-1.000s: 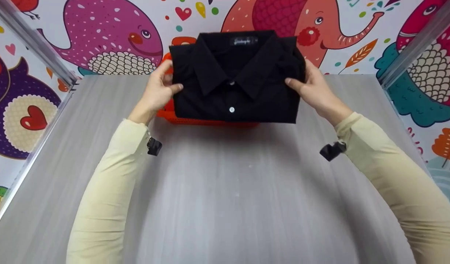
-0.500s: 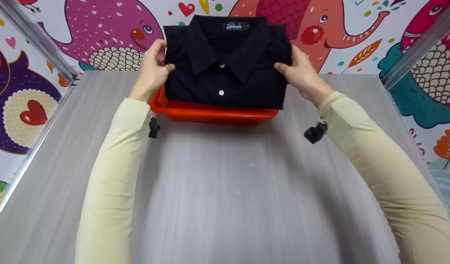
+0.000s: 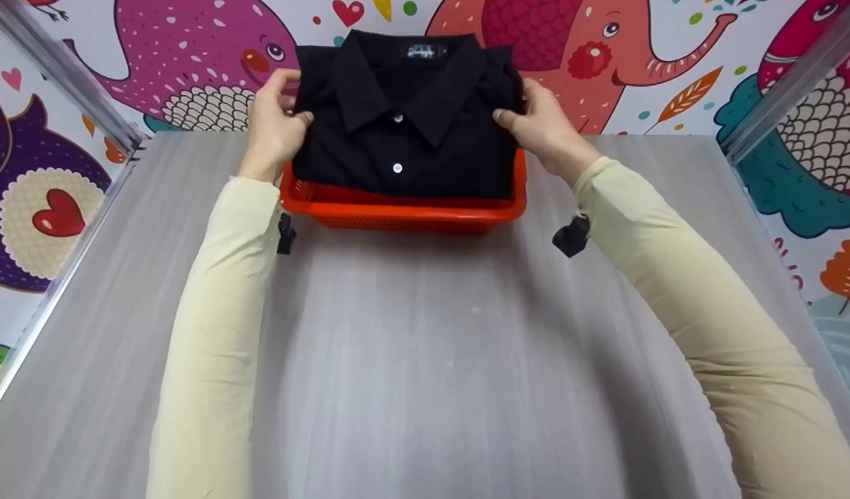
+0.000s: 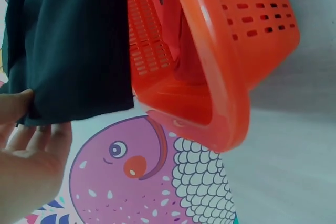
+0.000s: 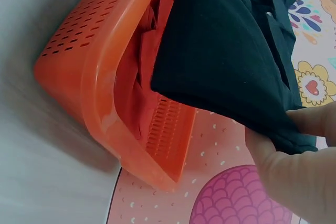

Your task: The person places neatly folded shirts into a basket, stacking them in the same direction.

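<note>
A folded black shirt (image 3: 404, 149), collar and white buttons facing up, is held by both hands over an orange-red basket (image 3: 404, 216). My left hand (image 3: 276, 125) pinches the shirt's left edge, thumb on top and fingers beneath. On the opposite edge my right hand (image 3: 544, 128) grips it the same way. Both wrist views show the shirt's lower edge close over the basket's opening. Inside the basket lies a red garment (image 4: 189, 51) with a dark label, also visible as red cloth (image 5: 139, 93) in the right wrist view. The shirt hides most of the basket's inside.
The basket stands on a grey wood-grain table (image 3: 411, 360), near its back edge. Behind it rises a wall (image 3: 210, 69) printed with cartoon animals. Metal frame posts (image 3: 85, 76) stand at the corners.
Both hands have carried the shirt away from me and slightly left, so it now sits over the basket. More of the basket's front rim shows than a second ago.
</note>
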Demonstrator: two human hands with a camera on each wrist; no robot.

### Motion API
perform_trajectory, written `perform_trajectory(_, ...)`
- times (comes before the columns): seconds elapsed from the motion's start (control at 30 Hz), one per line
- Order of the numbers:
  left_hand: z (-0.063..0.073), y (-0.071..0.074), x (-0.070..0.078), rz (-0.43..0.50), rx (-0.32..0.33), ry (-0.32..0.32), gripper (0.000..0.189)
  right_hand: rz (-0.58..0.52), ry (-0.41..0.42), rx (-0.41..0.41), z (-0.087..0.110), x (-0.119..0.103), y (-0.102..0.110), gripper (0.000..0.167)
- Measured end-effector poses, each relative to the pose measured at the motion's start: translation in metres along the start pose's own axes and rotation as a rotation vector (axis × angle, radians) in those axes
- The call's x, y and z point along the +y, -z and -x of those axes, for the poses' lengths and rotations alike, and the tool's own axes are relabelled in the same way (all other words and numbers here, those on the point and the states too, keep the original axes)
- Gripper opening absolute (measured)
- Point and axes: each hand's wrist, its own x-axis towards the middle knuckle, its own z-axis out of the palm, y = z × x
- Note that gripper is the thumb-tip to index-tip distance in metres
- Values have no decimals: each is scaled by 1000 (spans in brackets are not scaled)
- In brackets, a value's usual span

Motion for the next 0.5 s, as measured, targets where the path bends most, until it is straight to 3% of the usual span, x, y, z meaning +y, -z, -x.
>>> perform_trajectory(0.07,0,-2,-1,-58,16,-5,49,51,22,0,-2,2,-2,45)
perform_trajectory(0.13,0,-4,-4,-121,13,-11,48,173,40,-5,-4,7,-1,51)
perform_trajectory(0.3,5,-7,-18,-283,-122,-20,54,562,74,-30,-4,30,9,75)
perform_trajectory(0.37,9,-7,-24,-330,-184,-27,56,611,84,-36,-2,41,13,77)
perform_trajectory(0.5,14,-5,-36,-374,-208,-52,52,608,117,-32,0,59,19,66)
